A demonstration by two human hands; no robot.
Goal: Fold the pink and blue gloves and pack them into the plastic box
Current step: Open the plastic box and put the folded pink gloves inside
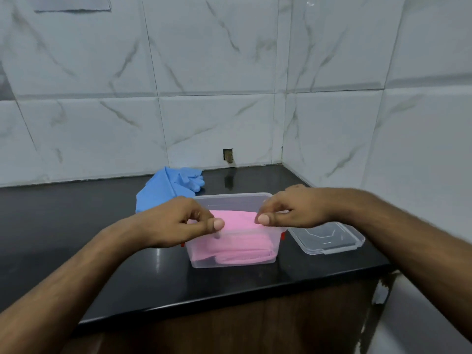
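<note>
Head view, looking down over a black countertop [76, 238] set into a corner of white marbled wall tiles [217, 60]; near the front edge, a clear plastic box [229, 200] standing upright and open, small red clips at its left and right sides; inside, the folded pink gloves [237, 249], bunched low against the front wall and reaching up to the front rim. Left hand [178, 221] at the box's front-left rim, fingers curled, thumb and forefinger pinching the top edge of the pink gloves; right hand [288, 208] at the front-right rim, fingers likewise curled, thumb tip pressed to the same pink edge in a pinch — both forearms stretched in from the lower corners of the frame. Behind the box and to its left, the blue gloves [168, 187] lying flat on the counter, unfolded, fingers pointing right toward the wall, near corner hidden behind the left hand; touching the box or just apart from it, impossible to say. Just right of the box, the clear lid [327, 238] resting flat on the counter, close beside the box wall; under the counter edge, a brown wooden cabinet front [229, 328].
</note>
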